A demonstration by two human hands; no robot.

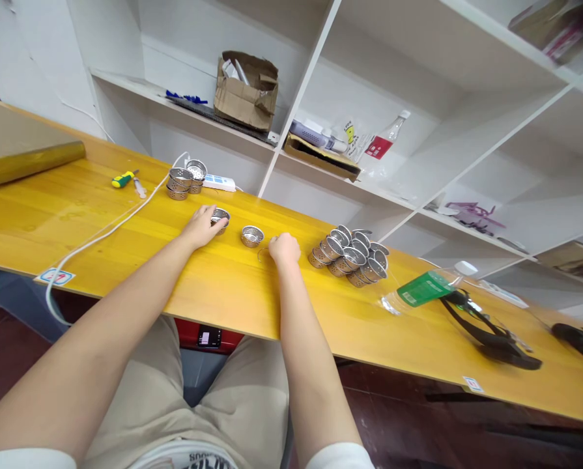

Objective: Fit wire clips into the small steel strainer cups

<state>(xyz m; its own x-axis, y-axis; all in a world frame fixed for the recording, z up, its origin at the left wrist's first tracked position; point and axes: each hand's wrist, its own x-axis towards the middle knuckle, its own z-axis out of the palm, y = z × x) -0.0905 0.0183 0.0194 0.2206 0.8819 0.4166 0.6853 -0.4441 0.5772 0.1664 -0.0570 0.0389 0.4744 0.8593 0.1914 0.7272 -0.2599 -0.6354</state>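
Note:
My left hand (204,228) is closed around the side of a perforated metal strainer cup (221,213) standing on the table. Just right of it, another strainer cup (252,236) stands upright, apart from both hands. My right hand (284,249) is a fist near the table top; what it holds, if anything, is hidden. A thin curved line, perhaps wire, shows beside its left edge. Stacked strainer cups (352,254), several of them, are clustered to the right of my right hand. A smaller group of cups (178,182) stands behind my left hand.
A white cable (106,233) crosses the yellow table (223,290) on the left, near a screwdriver (124,179). A power strip (220,183) lies at the back. Rightward are a green-labelled bottle (425,288) and a black strap (486,335). White shelves (242,140) rise behind.

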